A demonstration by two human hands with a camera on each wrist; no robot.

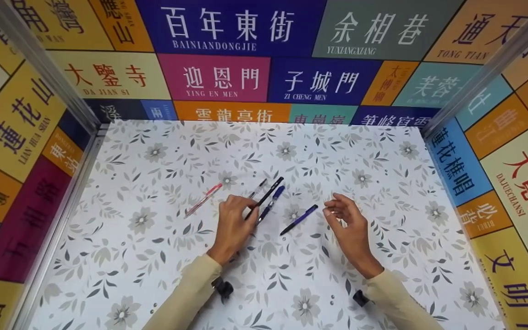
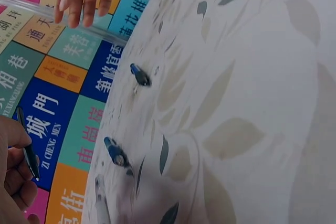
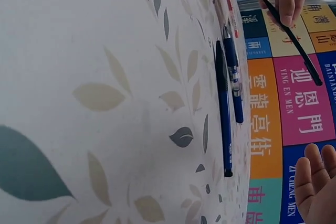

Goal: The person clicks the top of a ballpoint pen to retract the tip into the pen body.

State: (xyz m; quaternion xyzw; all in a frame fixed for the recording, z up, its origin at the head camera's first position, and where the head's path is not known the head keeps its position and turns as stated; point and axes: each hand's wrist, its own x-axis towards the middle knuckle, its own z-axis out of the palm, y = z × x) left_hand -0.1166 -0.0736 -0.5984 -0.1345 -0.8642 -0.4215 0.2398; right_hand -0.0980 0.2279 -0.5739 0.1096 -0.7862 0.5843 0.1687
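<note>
My left hand (image 1: 233, 225) pinches a black pen (image 1: 269, 194) between thumb and fingers, its far end pointing up and away. In the right wrist view this black pen (image 3: 294, 41) is raised over the table. A blue pen with a clear middle (image 1: 272, 203) lies just right of it, and a clear pen with a dark tip (image 1: 259, 187) lies to its left, partly hidden by the hand. My right hand (image 1: 350, 231) hovers with loosely bent fingers, holding nothing. Left of it, a blue-purple pen with a dark grip (image 1: 299, 220) lies slantwise on the table.
Farther left lies a pink pen (image 1: 204, 198). A white cloth with grey leaves and flowers (image 1: 177, 279) covers the table. Colourful sign-printed panels (image 1: 216, 78) stand upright at the back and both sides, with metal rails (image 1: 53, 50) at the corners.
</note>
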